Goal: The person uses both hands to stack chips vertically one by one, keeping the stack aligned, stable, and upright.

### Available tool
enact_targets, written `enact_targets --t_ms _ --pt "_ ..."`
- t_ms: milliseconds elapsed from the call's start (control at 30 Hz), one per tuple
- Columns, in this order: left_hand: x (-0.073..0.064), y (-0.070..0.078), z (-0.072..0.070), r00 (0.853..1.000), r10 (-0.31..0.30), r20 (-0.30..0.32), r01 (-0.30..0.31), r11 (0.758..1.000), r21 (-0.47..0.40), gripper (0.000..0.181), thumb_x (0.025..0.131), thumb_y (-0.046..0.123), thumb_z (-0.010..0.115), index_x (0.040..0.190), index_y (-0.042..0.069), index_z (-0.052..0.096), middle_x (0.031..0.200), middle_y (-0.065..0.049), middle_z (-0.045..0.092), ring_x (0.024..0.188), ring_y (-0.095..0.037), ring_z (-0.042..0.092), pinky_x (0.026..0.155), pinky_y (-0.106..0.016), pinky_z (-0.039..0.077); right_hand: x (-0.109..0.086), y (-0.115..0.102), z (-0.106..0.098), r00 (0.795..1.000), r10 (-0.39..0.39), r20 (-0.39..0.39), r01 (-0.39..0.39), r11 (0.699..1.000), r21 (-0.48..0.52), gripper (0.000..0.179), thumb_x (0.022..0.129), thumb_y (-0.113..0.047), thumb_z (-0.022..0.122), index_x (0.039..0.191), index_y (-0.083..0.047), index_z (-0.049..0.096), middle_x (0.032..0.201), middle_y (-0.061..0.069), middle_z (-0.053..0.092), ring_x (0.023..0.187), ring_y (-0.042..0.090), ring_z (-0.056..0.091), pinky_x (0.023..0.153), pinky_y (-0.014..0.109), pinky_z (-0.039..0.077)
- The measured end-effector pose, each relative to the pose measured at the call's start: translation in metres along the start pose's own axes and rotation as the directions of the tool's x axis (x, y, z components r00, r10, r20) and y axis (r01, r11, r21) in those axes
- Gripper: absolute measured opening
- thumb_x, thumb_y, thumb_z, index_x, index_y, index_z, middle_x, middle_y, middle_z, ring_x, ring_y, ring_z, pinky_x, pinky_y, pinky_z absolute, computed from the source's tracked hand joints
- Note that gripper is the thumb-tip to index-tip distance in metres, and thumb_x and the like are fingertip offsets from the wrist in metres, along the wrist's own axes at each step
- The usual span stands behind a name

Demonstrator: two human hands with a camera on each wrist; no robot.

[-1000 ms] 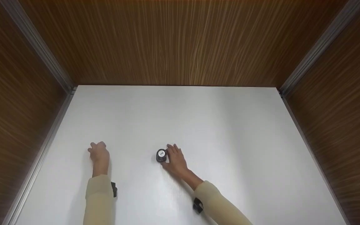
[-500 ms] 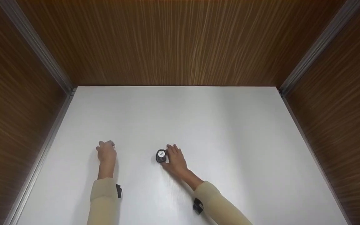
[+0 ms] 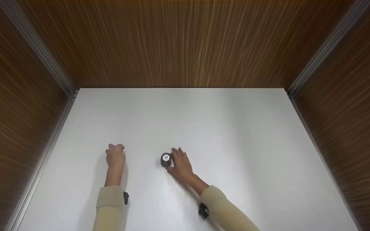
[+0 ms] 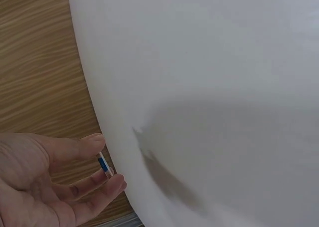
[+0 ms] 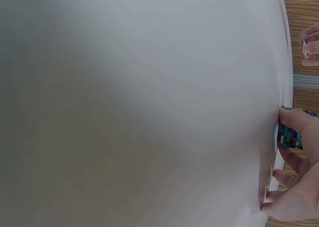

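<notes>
Near the middle of the white table stands a short stack of dark poker chips (image 3: 165, 159). Its top chip has a round white label. My right hand (image 3: 182, 166) holds the stack from the right side with thumb and fingers. The right wrist view shows blue and green marks along the stacked chip edges (image 5: 288, 136). To the left, raised over the table, my left hand (image 3: 116, 156) pinches a single thin poker chip (image 4: 103, 164) between thumb and fingertips. Seen edge-on, this chip is white with a blue section; the head view hides it behind the hand.
The white tabletop (image 3: 204, 122) reaches back to a brown wood-grain panel (image 3: 185, 45). Similar panels (image 3: 14, 122) rise at both sides, with grey metal rails (image 3: 40, 48) in the corners. A black strap piece (image 3: 203, 210) shows beside the right sleeve.
My left hand has moved steadily to the right, closer to the stack. My right hand and the stack have stayed in place.
</notes>
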State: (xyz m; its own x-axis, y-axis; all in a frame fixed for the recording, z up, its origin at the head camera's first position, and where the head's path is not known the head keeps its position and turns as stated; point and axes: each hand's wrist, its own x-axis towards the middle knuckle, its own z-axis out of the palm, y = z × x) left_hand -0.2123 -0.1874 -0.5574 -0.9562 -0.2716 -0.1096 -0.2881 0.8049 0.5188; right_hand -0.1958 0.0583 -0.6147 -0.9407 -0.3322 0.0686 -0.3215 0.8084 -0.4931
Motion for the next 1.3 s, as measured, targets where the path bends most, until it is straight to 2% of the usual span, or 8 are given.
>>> enact_targets --t_ms 267,467,667,833,1033,1300 --pt "-0.005 0.014 0.0 0.999 0.039 0.011 -0.039 0.999 0.012 0.024 0.086 -0.007 0.05 0.108 -0.01 0.059 0.098 -0.026 0.049 0.091 -0.039 0.05 0.073 -0.039 0.049 0.0 -0.001 0.0 0.999 0.025 0.025 -0.025 1.0 0.013 0.056 0.078 -0.03 0.072 0.12 -0.001 0.05 0.137 0.013 0.041 0.131 0.034 0.027 0.108 0.046 0.018" --pt "-0.009 0.027 0.004 0.996 0.084 -0.004 -0.084 0.996 0.008 0.022 0.085 -0.006 0.055 0.105 -0.01 0.062 0.093 -0.023 0.049 0.086 -0.035 0.051 0.069 -0.038 0.05 0.001 -0.001 -0.001 0.999 0.026 0.022 -0.027 1.0 0.014 0.053 0.077 -0.029 0.072 0.118 -0.002 0.052 0.136 0.013 0.041 0.131 0.034 0.027 0.108 0.046 0.019" --pt "-0.014 0.04 0.012 0.993 0.119 0.022 -0.119 0.993 0.022 0.021 0.083 -0.005 0.058 0.103 -0.008 0.063 0.094 -0.022 0.05 0.084 -0.032 0.052 0.067 -0.035 0.05 0.001 0.0 -0.001 1.0 0.022 0.017 -0.023 1.0 0.007 0.054 0.076 -0.029 0.073 0.117 -0.002 0.052 0.136 0.014 0.042 0.13 0.035 0.028 0.107 0.047 0.02" --pt "-0.02 0.048 0.019 0.985 0.173 0.004 -0.173 0.982 0.079 0.018 0.083 -0.004 0.059 0.1 -0.007 0.065 0.092 -0.022 0.053 0.083 -0.033 0.054 0.067 -0.035 0.051 0.001 0.001 -0.001 1.0 0.013 0.02 -0.013 1.0 -0.001 0.061 0.076 -0.03 0.073 0.122 0.001 0.048 0.135 0.014 0.042 0.13 0.035 0.029 0.107 0.047 0.021" --pt "-0.024 0.056 0.027 0.984 0.177 0.023 -0.178 0.979 0.102 0.017 0.084 0.0 0.06 0.099 -0.005 0.066 0.093 -0.019 0.053 0.085 -0.03 0.054 0.072 -0.034 0.051 0.001 0.002 -0.001 1.0 0.007 0.003 -0.007 1.0 0.003 0.065 0.075 -0.028 0.074 0.125 0.002 0.047 0.134 0.015 0.044 0.129 0.036 0.031 0.106 0.047 0.022" --pt "-0.032 0.065 0.031 0.977 0.209 0.047 -0.212 0.974 0.085 0.016 0.083 -0.001 0.06 0.098 -0.006 0.066 0.092 -0.019 0.052 0.085 -0.03 0.053 0.07 -0.035 0.05 0.002 0.002 0.001 1.0 -0.006 -0.025 0.006 1.0 0.004 0.051 0.073 -0.027 0.075 0.112 -0.001 0.054 0.132 0.015 0.046 0.127 0.036 0.033 0.105 0.048 0.024"
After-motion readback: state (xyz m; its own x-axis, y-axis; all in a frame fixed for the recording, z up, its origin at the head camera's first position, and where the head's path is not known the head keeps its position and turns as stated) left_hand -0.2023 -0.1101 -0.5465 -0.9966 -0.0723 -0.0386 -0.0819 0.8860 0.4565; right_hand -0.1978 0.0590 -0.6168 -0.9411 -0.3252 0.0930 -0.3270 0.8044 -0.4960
